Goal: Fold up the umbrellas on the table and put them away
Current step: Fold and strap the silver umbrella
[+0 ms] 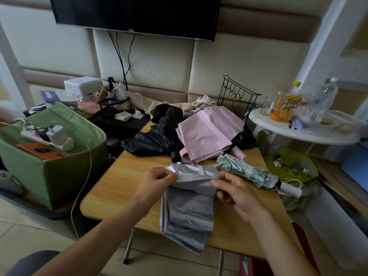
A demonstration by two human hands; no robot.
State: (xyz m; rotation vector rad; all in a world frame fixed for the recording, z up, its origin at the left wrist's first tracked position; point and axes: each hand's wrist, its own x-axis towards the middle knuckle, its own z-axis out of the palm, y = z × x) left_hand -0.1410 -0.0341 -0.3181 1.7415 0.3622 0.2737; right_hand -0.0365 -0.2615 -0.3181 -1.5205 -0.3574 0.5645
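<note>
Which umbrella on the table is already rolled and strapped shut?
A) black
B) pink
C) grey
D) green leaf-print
D: the green leaf-print umbrella lies rolled with a strap round it, while the pink umbrella and black umbrella lie loose and both hands grip the unrolled grey umbrella.

Probably a home bedroom: wall-mounted television, padded wall.

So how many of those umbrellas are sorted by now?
One looks done: the leaf-print umbrella lies rolled and strapped on the table. In hand is the grey umbrella; the left hand and right hand pinch its loose canopy, not yet rolled. The pink umbrella and black umbrella lie unfolded behind. None is put away.
</note>
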